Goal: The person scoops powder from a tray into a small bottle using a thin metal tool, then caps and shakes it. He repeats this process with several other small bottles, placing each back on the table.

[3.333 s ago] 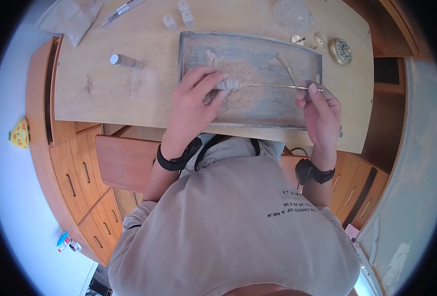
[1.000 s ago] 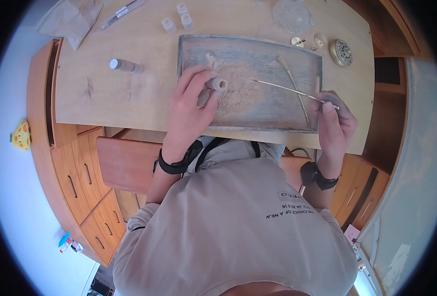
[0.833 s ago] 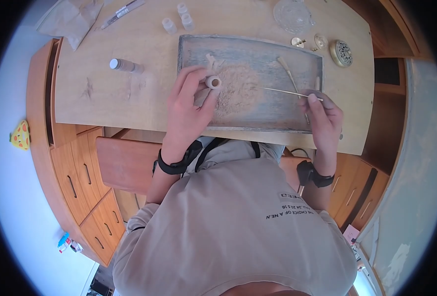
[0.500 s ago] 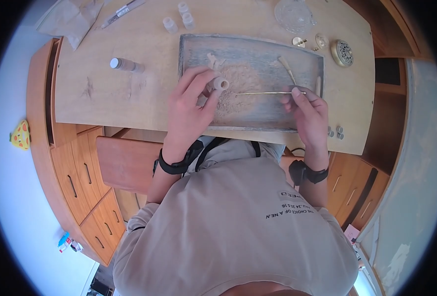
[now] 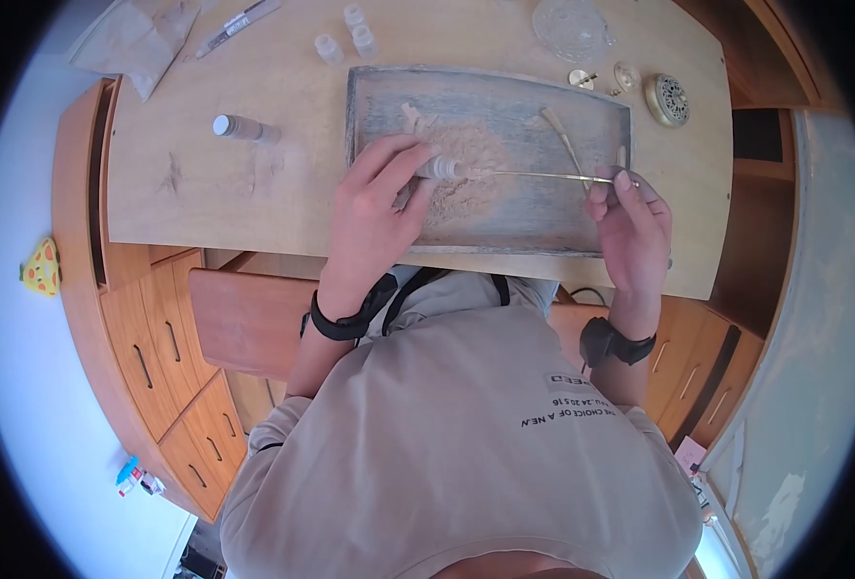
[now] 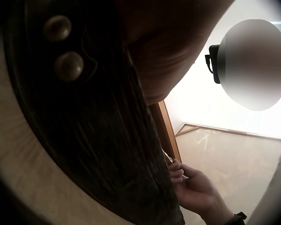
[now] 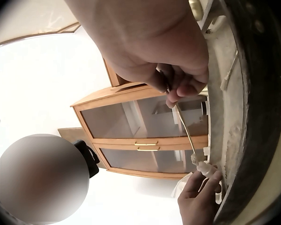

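Observation:
My left hand (image 5: pixel 374 207) grips a small clear vial (image 5: pixel 442 168), tilted so its uncapped mouth faces right. Between thumb and fingers, my right hand (image 5: pixel 635 232) pinches a long thin brass spoon (image 5: pixel 553 176). Its far end, bearing a clump of powder, is right at the vial's mouth; the right wrist view shows the pale clump (image 7: pixel 194 159) beside the vial's neck (image 7: pixel 205 168). Both hands are over a grey wooden tray (image 5: pixel 353 106), where brown powder (image 5: pixel 471 198) is spread. In the left wrist view a dark strap and the wrist hide the vial.
A small brush (image 5: pixel 560 135) lies in the tray's right part. Left of the tray lies a capped vial (image 5: pixel 244 127); several small vials (image 5: pixel 362 41) stand behind. A pierced brass lid (image 5: pixel 667 100), small brass pieces (image 5: pixel 582 79) and a glass dish (image 5: pixel 570 29) are at the back right.
Half a second ago the spoon's tip was down at the powder; now it is up at the vial's mouth, with the right hand farther right. The left hand has turned the vial's mouth toward the spoon.

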